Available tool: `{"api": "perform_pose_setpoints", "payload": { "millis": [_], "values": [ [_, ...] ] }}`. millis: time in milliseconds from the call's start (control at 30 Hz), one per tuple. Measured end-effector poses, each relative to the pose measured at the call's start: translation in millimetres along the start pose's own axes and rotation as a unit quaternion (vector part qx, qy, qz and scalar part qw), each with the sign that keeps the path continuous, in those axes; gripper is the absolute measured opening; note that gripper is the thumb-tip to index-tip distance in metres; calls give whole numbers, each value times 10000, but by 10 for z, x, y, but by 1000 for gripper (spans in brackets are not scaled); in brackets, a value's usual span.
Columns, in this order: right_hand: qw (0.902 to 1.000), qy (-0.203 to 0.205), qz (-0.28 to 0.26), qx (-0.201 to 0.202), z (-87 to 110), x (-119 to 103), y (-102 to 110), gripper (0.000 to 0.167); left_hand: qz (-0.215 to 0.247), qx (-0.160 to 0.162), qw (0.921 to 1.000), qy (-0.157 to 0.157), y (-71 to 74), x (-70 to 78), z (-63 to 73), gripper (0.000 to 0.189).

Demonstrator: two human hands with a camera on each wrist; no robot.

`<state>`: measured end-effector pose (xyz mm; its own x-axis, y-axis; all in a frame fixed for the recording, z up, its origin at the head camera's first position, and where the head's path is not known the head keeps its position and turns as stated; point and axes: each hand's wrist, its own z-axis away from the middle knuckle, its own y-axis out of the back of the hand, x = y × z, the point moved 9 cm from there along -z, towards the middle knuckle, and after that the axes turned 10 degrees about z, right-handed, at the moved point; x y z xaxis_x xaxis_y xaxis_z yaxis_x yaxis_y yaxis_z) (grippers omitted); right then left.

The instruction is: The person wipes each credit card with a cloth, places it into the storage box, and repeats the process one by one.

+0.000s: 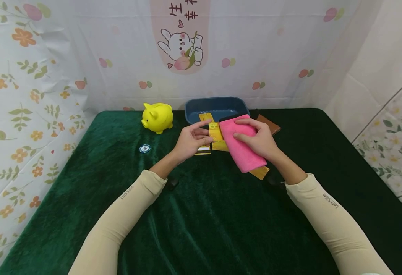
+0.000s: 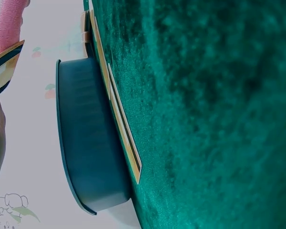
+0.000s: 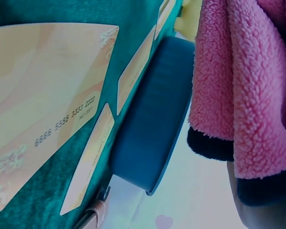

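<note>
Centre frame, the left hand point(image 1: 191, 142) pinches a card point(image 1: 216, 133) between thumb and forefinger. Just right, the right hand point(image 1: 260, 140) clamps its fingers on a cloth point(image 1: 243, 157).

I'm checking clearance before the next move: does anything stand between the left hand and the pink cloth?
Yes. One yellow card, raised off the green tablecloth, stands between the left hand and the left side of the pink cloth. I see nothing else in that gap.
</note>
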<state>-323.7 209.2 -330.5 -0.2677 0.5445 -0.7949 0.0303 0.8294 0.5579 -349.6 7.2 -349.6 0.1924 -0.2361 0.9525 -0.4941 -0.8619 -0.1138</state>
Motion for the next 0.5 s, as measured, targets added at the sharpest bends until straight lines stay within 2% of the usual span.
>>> {"api": "perform_pose_setpoints", "payload": {
  "millis": [500],
  "values": [
    [9996, 258, -1, -104, -7, -75, -103, 42, -130, -160, 9998, -56, -39, -9, -7, 55]
  ]
}}
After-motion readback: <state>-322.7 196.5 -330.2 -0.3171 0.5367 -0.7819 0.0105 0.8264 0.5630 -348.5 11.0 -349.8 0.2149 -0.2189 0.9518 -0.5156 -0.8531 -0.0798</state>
